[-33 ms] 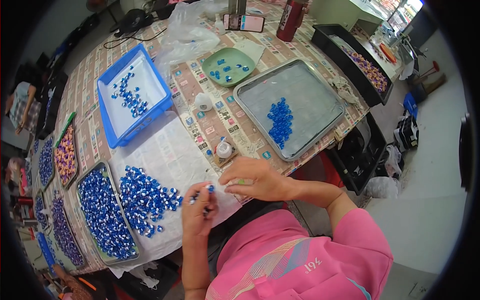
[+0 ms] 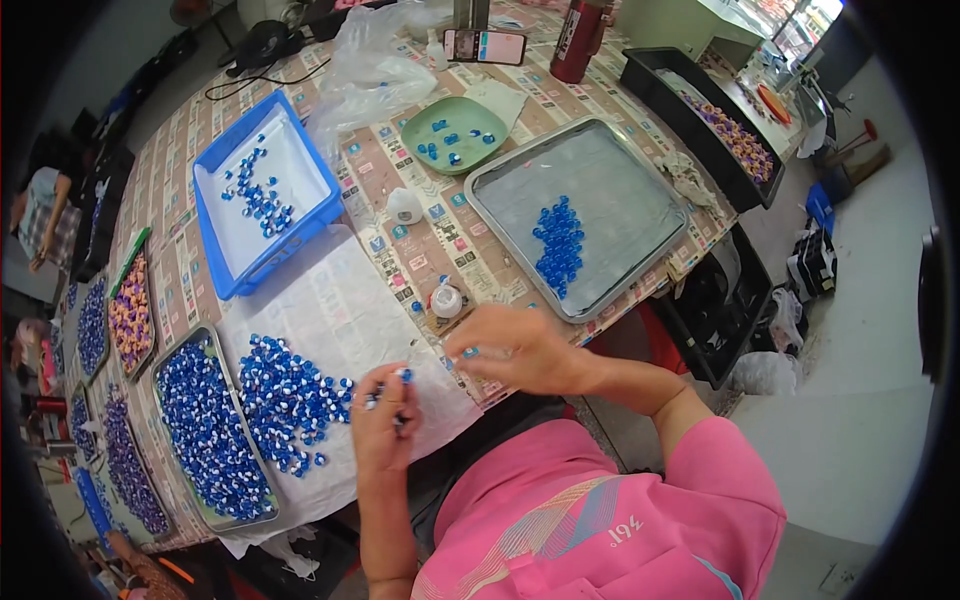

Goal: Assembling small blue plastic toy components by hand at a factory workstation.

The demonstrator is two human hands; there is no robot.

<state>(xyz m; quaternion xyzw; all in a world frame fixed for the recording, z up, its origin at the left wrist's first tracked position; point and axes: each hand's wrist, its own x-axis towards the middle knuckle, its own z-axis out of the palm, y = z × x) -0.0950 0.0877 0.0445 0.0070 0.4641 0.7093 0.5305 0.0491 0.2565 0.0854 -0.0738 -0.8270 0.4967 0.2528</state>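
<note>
Near the table's front edge my left hand (image 2: pixel 383 425) is closed around several small blue-and-white beads. One bead (image 2: pixel 404 376) sits up at the thumb and fingertip. To its right, apart from it, my right hand (image 2: pixel 525 350) is slightly blurred, its fingers pinched on a small blue piece (image 2: pixel 470 352). Just beyond the hands a round white pot (image 2: pixel 446 300) rests on a small wooden block. A loose pile of blue-and-white beads (image 2: pixel 290 405) spreads over the white sheet (image 2: pixel 330 300), left of my left hand.
A metal tray (image 2: pixel 620 170) at right holds clear blue pieces. Beyond are a green dish (image 2: pixel 430 160) and a blue basket (image 2: pixel 215 240) with beads. A full bead tray (image 2: pixel 205 440) stands at left. A phone (image 2: pixel 485 47) and a red flask (image 2: pixel 577 45) are at the back.
My left hand has shifted slightly left with its beads. My right hand has moved a little away from it, and a blue piece now shows at its fingertips.
</note>
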